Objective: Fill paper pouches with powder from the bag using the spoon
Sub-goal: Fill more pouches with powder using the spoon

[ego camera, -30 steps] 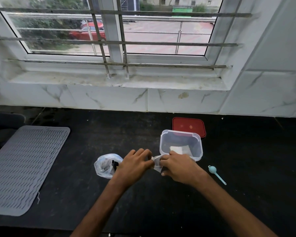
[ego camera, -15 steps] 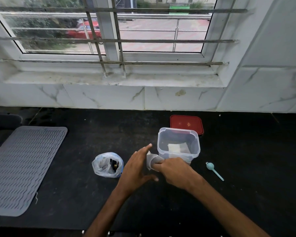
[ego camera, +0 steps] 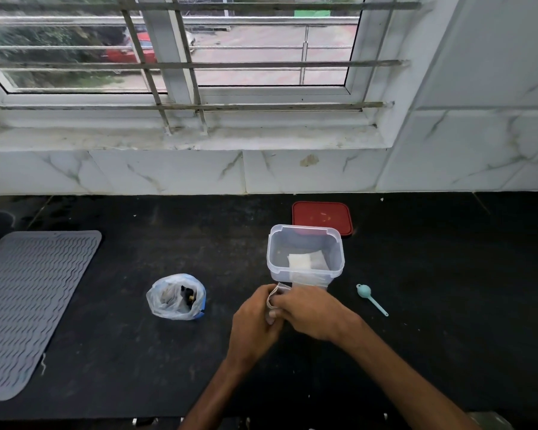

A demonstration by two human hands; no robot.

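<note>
Now both hands are meeting just in front of the clear container (ego camera: 269, 252), and the left hand (ego camera: 255, 321) and right hand (ego camera: 311, 315) are each pinching the one paper pouch (ego camera: 276, 295) between them, fingers curled close on its edges. They seem to be working its mouth open, or perhaps folding it; the fingers are hiding which. Holding it low over the black counter (ego camera: 448, 305) is keeping it handy for whichever step comes next.

Nobody is holding the one spoon (ego camera: 371, 299), which is lying just right of the container within the right hand's reach. The one bag (ego camera: 176, 297) is sitting to the left with its top gaping open, ready for scooping, and neither hand is touching it.

Inside the container, pale pouches (ego camera: 305, 262) are lying flat, and I am counting two, though more may be hiding beneath. Its single red lid (ego camera: 322, 217) is resting behind it, out of the way. One grey mat (ego camera: 35, 305) is lying far left.
</note>
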